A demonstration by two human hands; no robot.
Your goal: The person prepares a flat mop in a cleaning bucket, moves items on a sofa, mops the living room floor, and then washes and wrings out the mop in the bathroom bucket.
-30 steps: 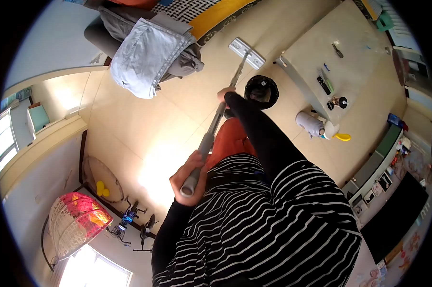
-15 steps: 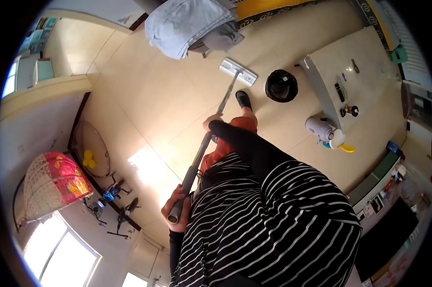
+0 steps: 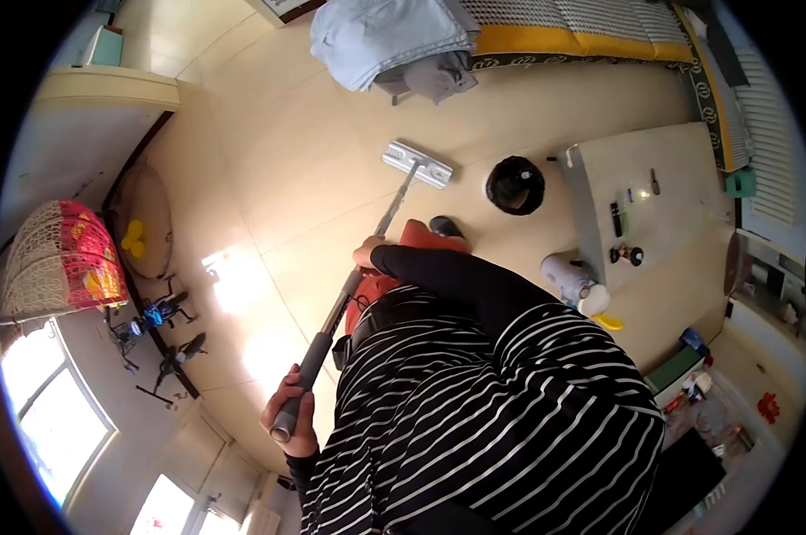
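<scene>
A flat mop with a silver-grey head (image 3: 417, 164) rests on the tiled floor, and its grey pole (image 3: 323, 330) slants back towards my body. My left hand (image 3: 291, 415) is wrapped round the thick end of the pole, at the lower left. Further down the shaft, my right hand (image 3: 367, 252) closes round it, with the black-sleeved arm crossing in front of me. A slippered foot (image 3: 448, 229) stands on the floor near the mop head. To the right of the head is a waste bin (image 3: 515, 185) with a black liner, apart from it.
A low table (image 3: 670, 187) carrying small items stands at right, beside a grey cylindrical container (image 3: 563, 275). Folded clothes (image 3: 390, 40) lie on a seat ahead, near a yellow-edged bed or sofa (image 3: 581, 36). Fishing reels (image 3: 158, 314) and a netted basket (image 3: 64, 259) are at left.
The mop head has been drawn back towards me, leaving wider gaps to the bin and the clothes-laden seat. Both hands keep their hold. The whole view has shifted.
</scene>
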